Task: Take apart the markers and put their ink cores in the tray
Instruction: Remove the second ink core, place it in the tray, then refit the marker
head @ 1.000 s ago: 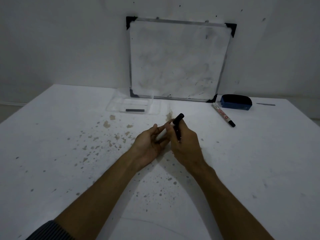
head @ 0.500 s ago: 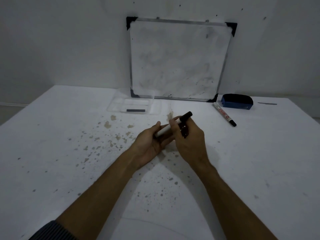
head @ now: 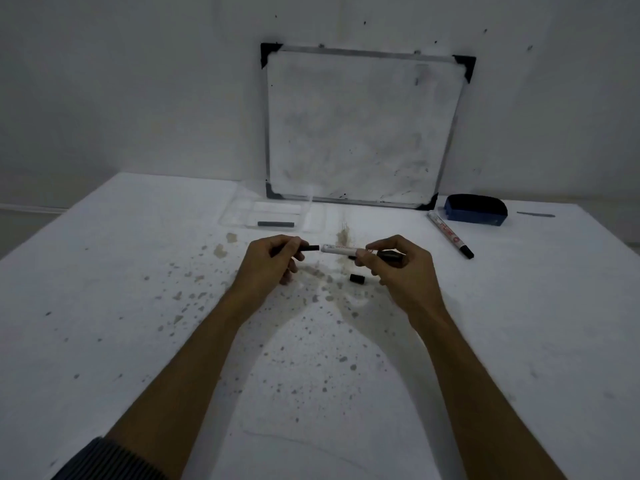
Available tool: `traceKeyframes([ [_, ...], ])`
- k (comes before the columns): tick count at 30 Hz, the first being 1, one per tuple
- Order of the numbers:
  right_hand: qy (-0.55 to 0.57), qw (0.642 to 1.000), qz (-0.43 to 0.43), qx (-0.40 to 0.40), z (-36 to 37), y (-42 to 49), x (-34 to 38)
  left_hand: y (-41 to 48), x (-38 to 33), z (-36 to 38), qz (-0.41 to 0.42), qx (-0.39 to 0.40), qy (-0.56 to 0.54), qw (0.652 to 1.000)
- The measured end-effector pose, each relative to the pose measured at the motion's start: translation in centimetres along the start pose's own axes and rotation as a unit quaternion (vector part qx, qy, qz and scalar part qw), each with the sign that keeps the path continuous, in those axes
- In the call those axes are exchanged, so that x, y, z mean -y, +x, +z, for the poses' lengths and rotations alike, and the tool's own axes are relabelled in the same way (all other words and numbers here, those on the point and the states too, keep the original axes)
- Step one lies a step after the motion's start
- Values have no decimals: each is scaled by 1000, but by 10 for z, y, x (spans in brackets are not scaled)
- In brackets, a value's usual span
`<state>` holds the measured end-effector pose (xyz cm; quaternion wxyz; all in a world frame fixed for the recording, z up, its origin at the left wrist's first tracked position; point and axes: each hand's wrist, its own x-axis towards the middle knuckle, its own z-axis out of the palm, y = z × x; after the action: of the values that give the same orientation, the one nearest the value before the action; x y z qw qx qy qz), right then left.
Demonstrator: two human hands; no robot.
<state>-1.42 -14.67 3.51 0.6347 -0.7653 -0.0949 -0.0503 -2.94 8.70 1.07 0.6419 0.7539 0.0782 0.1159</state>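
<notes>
- Hands meet above the stained white table (head: 104,306), a small gap apart.
- The left hand (head: 268,261) is closed around a dark ink core (head: 309,247), whose end pokes out toward the right.
- The right hand (head: 398,265) pinches the white marker barrel (head: 341,250) at its dark end, holding it level, open end facing the core.
- A small black cap (head: 356,279) lies on the table just below the barrel.
- The clear tray (head: 228,216) sits at the far side of the table, with one grey ink core (head: 275,224) already lying in it.
- Another whole marker (head: 450,234) rests to the right, just beside a blue eraser (head: 476,209).
- A whiteboard (head: 360,126) leans against the wall behind the tray.
</notes>
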Motion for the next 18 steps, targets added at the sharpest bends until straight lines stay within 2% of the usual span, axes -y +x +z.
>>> traceKeyframes([
  [4,-170,984,-45,18,3,-5,-11,5,8,-4,30,-75,47,996],
  [6,-255,963,-82,34,11,-10,-16,7,8,-3,19,-66,24,997],
  [9,-393,908,-140,36,27,-15,-21,5,4,-1,7,-45,-14,999],
  [12,-452,881,-142,16,36,-15,-23,0,3,0,26,-1,-19,999],
  [14,-432,892,-134,2,38,-15,-23,-3,4,1,38,33,1,999],
  [18,-268,956,-117,10,38,-18,-13,-9,1,1,54,97,19,994],
])
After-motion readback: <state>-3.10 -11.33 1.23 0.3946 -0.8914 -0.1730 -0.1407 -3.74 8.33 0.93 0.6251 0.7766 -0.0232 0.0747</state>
